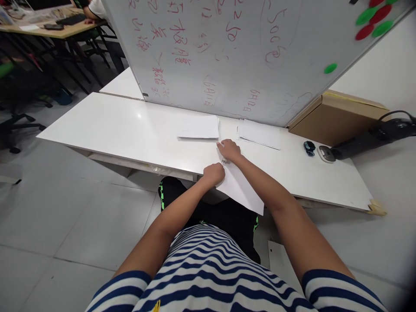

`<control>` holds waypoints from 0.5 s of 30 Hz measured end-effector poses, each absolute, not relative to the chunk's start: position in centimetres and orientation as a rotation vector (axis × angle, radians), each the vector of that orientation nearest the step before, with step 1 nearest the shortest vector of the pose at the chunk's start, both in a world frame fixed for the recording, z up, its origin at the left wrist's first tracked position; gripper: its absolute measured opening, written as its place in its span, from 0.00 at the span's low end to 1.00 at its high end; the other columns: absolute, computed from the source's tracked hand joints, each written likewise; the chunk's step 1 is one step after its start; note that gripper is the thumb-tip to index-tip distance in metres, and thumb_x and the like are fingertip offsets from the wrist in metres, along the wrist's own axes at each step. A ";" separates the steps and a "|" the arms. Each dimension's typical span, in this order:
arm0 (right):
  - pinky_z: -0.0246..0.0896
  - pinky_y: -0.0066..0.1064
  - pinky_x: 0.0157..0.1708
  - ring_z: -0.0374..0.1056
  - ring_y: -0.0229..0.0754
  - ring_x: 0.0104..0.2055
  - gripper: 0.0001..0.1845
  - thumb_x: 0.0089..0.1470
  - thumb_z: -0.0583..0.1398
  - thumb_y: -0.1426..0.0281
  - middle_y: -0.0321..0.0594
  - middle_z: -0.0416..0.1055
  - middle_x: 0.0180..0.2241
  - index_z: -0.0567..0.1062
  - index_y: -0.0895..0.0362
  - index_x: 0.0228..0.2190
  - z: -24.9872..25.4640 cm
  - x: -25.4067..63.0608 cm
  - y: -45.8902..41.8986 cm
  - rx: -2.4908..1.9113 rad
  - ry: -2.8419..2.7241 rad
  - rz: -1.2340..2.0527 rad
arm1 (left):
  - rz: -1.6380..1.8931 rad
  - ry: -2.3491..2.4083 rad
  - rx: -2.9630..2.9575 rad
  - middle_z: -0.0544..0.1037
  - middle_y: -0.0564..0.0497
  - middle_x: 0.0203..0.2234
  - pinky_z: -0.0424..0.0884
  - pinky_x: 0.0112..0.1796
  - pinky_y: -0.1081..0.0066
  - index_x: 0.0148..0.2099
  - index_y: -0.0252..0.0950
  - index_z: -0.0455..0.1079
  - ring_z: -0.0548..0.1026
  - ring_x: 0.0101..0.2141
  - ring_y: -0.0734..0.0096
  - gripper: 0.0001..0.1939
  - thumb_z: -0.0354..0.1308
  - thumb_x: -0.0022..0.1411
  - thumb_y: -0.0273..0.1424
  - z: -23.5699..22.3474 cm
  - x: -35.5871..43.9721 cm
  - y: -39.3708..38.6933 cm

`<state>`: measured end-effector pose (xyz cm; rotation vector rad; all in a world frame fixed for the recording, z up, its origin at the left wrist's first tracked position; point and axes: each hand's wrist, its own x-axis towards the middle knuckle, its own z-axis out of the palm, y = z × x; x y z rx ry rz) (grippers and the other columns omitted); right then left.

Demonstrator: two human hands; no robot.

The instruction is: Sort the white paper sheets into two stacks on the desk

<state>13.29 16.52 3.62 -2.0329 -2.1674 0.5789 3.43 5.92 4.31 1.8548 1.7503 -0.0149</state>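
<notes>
A white sheet of paper (242, 188) hangs over the table's near edge, tilted, with its upper end between my two hands. My left hand (214, 174) is a closed fist at the sheet's left edge and grips it. Just beyond, my right hand (230, 150) is curled closed over the tabletop, its forearm crossing above the sheet; what its fingers hold is hidden. A small greyish thing (224, 160) shows between the hands, too small to name. Behind them lie a left paper stack (198, 128) and a right paper stack (260, 133).
A whiteboard (201, 52) with red writing and magnets stands along the back of the white table (130, 130). On the right are a cardboard box (334, 117), a black cylindrical device (367, 141) and a dark watch-like object (309, 147). Another person's arm rests on a desk (61, 30) at far left.
</notes>
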 end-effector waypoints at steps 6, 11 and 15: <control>0.55 0.50 0.53 0.60 0.55 0.57 0.27 0.63 0.43 0.54 0.50 0.65 0.57 0.71 0.56 0.50 3.7 13.0 16.1 -2.027 -2.209 0.488 | -0.016 1.744 1.840 0.78 0.40 0.41 0.70 0.36 0.62 0.44 0.34 0.70 0.77 0.41 0.55 0.18 0.39 0.68 0.34 4.4 3.4 5.9; 0.52 0.49 0.56 0.58 0.53 0.59 0.24 0.64 0.43 0.61 0.50 0.66 0.55 0.69 0.57 0.51 2.1 12.8 15.0 -1.962 -2.120 0.250 | -0.001 1.733 1.838 0.78 0.40 0.39 0.70 0.35 0.63 0.44 0.34 0.70 0.77 0.40 0.55 0.18 0.39 0.68 0.34 4.1 3.4 6.1; 0.40 0.56 0.62 0.51 0.52 0.64 0.23 0.64 0.43 0.65 0.47 0.63 0.59 0.64 0.56 0.56 1.5 12.7 14.7 -1.885 -2.150 0.111 | -0.007 1.706 1.833 0.79 0.40 0.38 0.70 0.34 0.63 0.43 0.34 0.70 0.77 0.37 0.56 0.17 0.40 0.68 0.33 3.9 3.3 6.5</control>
